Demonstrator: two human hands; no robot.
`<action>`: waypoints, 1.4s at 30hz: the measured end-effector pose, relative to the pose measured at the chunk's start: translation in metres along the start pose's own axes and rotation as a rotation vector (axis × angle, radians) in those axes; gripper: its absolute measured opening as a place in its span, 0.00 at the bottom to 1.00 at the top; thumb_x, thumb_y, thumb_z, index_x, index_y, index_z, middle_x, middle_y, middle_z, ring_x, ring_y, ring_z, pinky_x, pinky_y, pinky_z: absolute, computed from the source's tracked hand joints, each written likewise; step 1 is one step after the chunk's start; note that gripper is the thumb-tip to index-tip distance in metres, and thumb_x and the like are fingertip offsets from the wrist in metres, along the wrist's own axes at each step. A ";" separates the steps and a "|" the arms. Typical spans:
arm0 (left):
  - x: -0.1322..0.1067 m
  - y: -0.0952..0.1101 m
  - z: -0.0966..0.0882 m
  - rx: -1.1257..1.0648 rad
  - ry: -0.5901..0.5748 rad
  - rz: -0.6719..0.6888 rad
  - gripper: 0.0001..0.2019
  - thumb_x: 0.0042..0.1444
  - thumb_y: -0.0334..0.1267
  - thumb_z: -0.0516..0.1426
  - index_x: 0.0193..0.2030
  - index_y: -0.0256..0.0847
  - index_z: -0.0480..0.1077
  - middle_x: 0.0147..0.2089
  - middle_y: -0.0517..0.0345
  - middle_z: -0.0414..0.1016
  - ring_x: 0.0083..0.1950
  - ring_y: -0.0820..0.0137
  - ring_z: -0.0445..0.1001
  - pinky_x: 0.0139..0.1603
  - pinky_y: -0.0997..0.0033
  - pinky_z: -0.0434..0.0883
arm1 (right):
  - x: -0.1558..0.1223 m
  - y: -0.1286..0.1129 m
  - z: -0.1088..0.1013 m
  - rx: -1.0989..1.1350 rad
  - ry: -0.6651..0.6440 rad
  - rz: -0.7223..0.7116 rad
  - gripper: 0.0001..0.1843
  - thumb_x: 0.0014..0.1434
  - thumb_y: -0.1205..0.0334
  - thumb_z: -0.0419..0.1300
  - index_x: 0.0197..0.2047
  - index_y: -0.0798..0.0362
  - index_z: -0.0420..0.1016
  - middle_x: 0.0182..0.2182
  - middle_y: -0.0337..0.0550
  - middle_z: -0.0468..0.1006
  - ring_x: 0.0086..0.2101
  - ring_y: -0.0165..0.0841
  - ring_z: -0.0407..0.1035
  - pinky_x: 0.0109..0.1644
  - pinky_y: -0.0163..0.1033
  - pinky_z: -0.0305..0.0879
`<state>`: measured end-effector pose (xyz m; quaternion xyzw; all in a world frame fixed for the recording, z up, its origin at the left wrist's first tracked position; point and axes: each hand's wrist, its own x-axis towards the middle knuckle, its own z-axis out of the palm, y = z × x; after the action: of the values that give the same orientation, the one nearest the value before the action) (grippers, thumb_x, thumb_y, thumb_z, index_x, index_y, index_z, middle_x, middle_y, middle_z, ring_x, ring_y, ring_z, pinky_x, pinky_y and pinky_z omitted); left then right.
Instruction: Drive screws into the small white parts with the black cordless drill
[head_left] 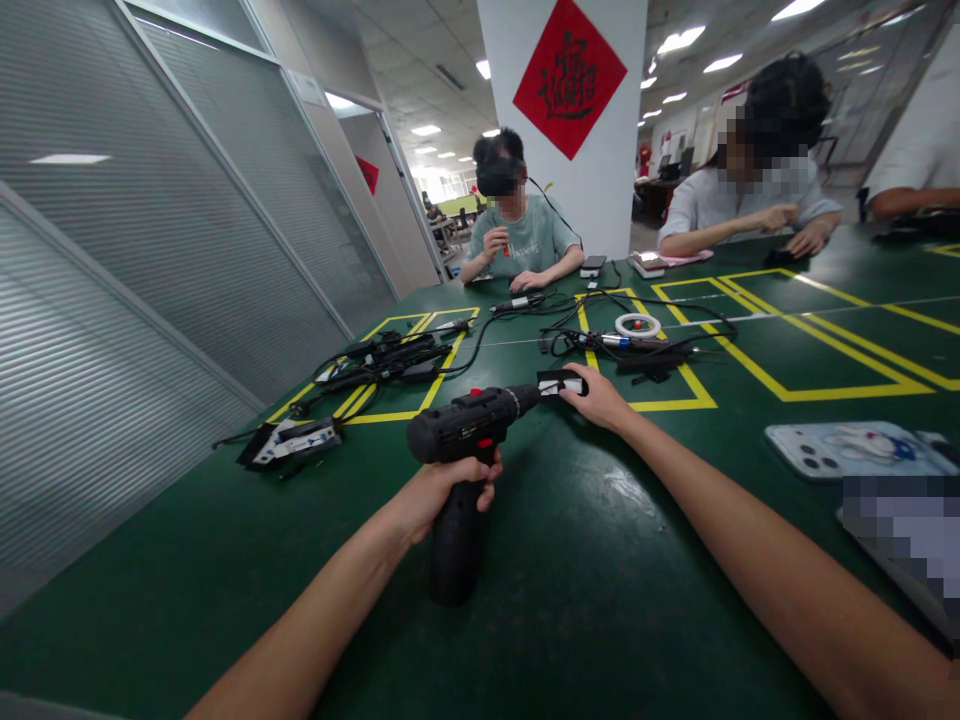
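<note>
My left hand is wrapped round the grip of a black cordless screwdriver with a red switch, held upright above the green table. Its nose points right, at a small black part with a white label. My right hand is closed on that part and holds it against the table at the tool's tip.
Black cables and parts lie at the left, another black and white part nearer the left edge. A white tape roll and more cables sit beyond. A phone lies at the right. Two people sit across the table.
</note>
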<state>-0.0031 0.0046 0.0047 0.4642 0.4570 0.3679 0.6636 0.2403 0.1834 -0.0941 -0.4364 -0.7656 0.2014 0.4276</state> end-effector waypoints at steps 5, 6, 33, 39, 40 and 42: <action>0.001 -0.005 -0.003 -0.005 0.002 0.012 0.11 0.49 0.33 0.56 0.41 0.35 0.67 0.33 0.58 0.67 0.24 0.76 0.66 0.28 0.72 0.62 | 0.000 0.000 0.000 0.003 0.000 0.003 0.24 0.55 0.59 0.61 0.55 0.51 0.69 0.49 0.48 0.72 0.49 0.39 0.68 0.58 0.45 0.62; 0.001 -0.006 -0.004 -0.006 0.000 0.016 0.11 0.49 0.33 0.56 0.41 0.35 0.67 0.33 0.58 0.67 0.24 0.76 0.66 0.28 0.72 0.62 | 0.001 0.000 0.000 -0.001 0.001 0.004 0.24 0.55 0.58 0.61 0.55 0.51 0.69 0.49 0.48 0.72 0.49 0.39 0.68 0.58 0.45 0.62; 0.003 -0.005 -0.003 -0.006 0.001 0.007 0.10 0.51 0.30 0.54 0.42 0.34 0.65 0.33 0.59 0.66 0.24 0.76 0.67 0.28 0.72 0.62 | 0.000 0.002 0.001 -0.004 0.014 -0.021 0.24 0.55 0.59 0.60 0.56 0.53 0.68 0.51 0.49 0.72 0.52 0.40 0.67 0.60 0.46 0.59; 0.002 -0.007 -0.007 -0.012 -0.006 0.006 0.09 0.52 0.31 0.54 0.42 0.35 0.66 0.33 0.59 0.66 0.24 0.76 0.67 0.28 0.72 0.61 | 0.001 0.003 0.001 -0.009 0.013 -0.030 0.24 0.56 0.59 0.60 0.56 0.52 0.68 0.50 0.48 0.72 0.51 0.40 0.67 0.60 0.46 0.60; 0.002 -0.007 -0.007 -0.011 -0.006 0.006 0.09 0.52 0.31 0.54 0.42 0.35 0.66 0.33 0.59 0.66 0.24 0.76 0.67 0.28 0.72 0.61 | 0.001 0.003 0.001 -0.012 0.014 -0.030 0.24 0.56 0.59 0.60 0.56 0.52 0.68 0.50 0.48 0.72 0.51 0.40 0.67 0.59 0.46 0.60; 0.002 -0.007 -0.007 -0.009 -0.004 0.007 0.09 0.52 0.31 0.54 0.42 0.35 0.66 0.33 0.59 0.66 0.24 0.76 0.67 0.28 0.72 0.61 | 0.001 0.003 0.001 -0.012 0.011 -0.024 0.24 0.56 0.59 0.60 0.56 0.52 0.68 0.50 0.49 0.72 0.50 0.40 0.67 0.58 0.46 0.61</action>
<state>-0.0082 0.0063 -0.0039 0.4633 0.4524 0.3713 0.6655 0.2403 0.1863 -0.0962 -0.4308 -0.7698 0.1891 0.4314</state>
